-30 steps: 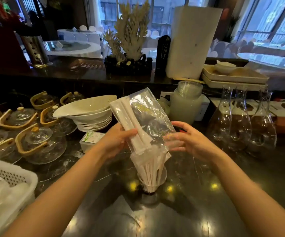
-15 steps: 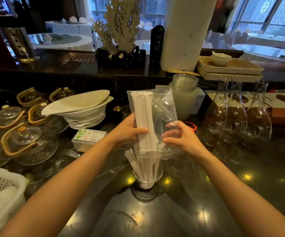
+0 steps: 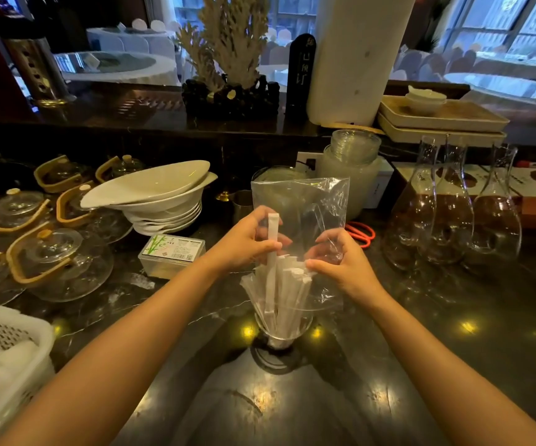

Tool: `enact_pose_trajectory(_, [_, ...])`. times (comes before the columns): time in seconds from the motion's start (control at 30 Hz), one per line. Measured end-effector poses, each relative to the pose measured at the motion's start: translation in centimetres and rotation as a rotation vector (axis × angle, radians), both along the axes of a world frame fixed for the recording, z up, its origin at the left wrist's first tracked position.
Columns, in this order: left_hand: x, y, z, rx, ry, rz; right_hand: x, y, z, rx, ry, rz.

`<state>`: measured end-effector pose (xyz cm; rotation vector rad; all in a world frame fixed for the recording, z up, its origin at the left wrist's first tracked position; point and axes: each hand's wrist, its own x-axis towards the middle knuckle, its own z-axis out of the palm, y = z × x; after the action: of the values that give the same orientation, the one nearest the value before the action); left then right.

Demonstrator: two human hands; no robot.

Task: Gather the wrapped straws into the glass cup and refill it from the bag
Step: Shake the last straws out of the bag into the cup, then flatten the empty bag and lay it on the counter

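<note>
Both hands (image 3: 244, 239) pinching bag (image 3: 302, 214)

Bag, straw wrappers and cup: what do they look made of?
Bag: thin clear plastic film, glossy, creased, see-through. Straw wrappers: matte white, probably paper, with crimped ends. Cup: clear, with bright glints, likely glass; rigid plastic can't be ruled out.

Crinkled clear plastic bag (image 3: 305, 207), matt white paper-wrapped straws (image 3: 287, 284), clear glass cup (image 3: 281, 329), glossy dark stone counter (image 3: 421, 342).
</note>
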<state>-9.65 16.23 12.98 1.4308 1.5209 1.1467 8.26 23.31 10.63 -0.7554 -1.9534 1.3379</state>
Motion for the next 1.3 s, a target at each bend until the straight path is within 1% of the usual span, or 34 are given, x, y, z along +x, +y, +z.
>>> enact_pose_trajectory(0.17, [0.1,0.0,0.4,0.009,0.024,0.003,0.0,0.1,0.3,0.013,0.036,-0.024])
enact_pose_trajectory(0.37, [-0.2,-0.3,0.6,-0.104,0.240,-0.017,0.1,0.2,0.7,0.052,0.024,-0.059])
enact_pose_trajectory(0.47, [-0.4,-0.6,1.6,-0.086,0.302,-0.022,0.1,0.2,1.1,0.070,0.041,-0.081])
enact_pose_trajectory(0.63, [-0.8,-0.9,3.5,-0.059,0.197,-0.021,0.1,0.1,2.4,0.069,0.103,-0.121])
enact_pose_trajectory(0.87, [-1.4,-1.0,4.2,0.026,0.035,0.006,0.1,-0.2,4.6,0.060,0.195,-0.098])
enact_pose_trajectory(1.0, [-1.6,-0.8,4.4,0.105,0.002,0.086,-0.6,-0.3,5.4,0.058,0.198,-0.113])
enact_pose_trajectory(1.1, [-1.9,-0.7,4.8,0.139,0.006,0.133,-1.2,-0.3,5.8,0.050,0.158,-0.088])
enact_pose_trajectory(1.3, [-2.3,-0.8,6.0,0.170,-0.038,0.138,-1.8,0.2,7.5,0.064,0.191,-0.087])
